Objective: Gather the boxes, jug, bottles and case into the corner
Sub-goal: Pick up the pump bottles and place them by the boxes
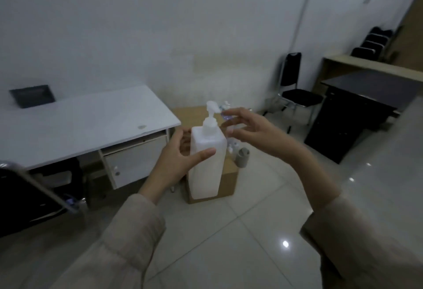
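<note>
white pump bottle point(207, 158) stands upright, long axis vertical, nozzle pointing right, held above a cardboard box point(229, 181). left hand point(180, 158) grips its side; right hand point(247, 128) hovers loose-fingered by the pump.

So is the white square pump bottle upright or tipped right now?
Upright. The white square pump bottle stands vertical with its pump head on top, gripped by the left hand; the right hand hovers open by the pump.

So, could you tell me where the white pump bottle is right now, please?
In the head view the pump bottle is mid-frame, held upright by the left hand in front of the cardboard box, right of the white desk.
</note>
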Demonstrator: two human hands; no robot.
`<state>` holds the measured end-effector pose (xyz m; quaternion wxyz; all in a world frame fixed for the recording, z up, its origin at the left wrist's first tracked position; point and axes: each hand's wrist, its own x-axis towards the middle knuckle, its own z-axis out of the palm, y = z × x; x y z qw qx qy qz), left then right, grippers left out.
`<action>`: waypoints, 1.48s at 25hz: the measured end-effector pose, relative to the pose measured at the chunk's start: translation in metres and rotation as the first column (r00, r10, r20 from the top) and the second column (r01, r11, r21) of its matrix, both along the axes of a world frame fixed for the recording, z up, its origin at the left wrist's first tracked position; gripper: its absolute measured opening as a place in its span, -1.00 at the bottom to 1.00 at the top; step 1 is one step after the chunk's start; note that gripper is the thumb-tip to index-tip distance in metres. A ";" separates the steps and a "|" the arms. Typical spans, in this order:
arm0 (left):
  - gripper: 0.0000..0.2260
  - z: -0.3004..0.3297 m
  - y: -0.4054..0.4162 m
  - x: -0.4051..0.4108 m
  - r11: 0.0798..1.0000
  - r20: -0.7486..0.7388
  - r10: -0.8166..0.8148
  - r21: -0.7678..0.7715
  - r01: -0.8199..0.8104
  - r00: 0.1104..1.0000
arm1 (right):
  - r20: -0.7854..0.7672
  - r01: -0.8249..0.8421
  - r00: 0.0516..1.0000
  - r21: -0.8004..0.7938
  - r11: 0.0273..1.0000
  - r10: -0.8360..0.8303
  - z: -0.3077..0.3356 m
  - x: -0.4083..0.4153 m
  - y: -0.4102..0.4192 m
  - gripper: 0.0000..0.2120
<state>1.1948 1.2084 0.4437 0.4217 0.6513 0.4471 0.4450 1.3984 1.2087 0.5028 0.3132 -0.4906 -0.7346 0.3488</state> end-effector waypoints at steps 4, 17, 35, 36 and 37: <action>-0.48 -0.024 0.043 0.103 0.987 -0.035 -0.152 -0.049 0.150 0.988 | -0.010 0.162 0.987 0.024 0.987 -0.162 -0.005 0.091 0.017 -0.63; -0.38 -0.098 0.275 0.330 0.932 -0.273 -0.362 -0.136 0.337 0.891 | 0.165 0.376 0.916 -0.035 0.926 -0.366 -0.065 0.282 0.202 -0.58; -0.44 -0.172 0.576 0.445 0.942 -0.256 -0.165 -0.326 0.076 0.953 | 0.165 0.223 0.968 -0.237 0.946 -0.187 -0.155 0.391 0.573 -0.84; -0.45 -0.177 0.591 0.447 0.935 -0.238 -0.138 -0.352 0.047 0.961 | 0.154 0.207 0.973 -0.245 0.947 -0.173 -0.164 0.394 0.592 -0.84; -0.46 -0.182 0.604 0.450 0.927 -0.225 -0.098 -0.375 0.006 0.970 | 0.151 0.187 0.977 -0.254 0.949 -0.152 -0.174 0.396 0.610 -0.83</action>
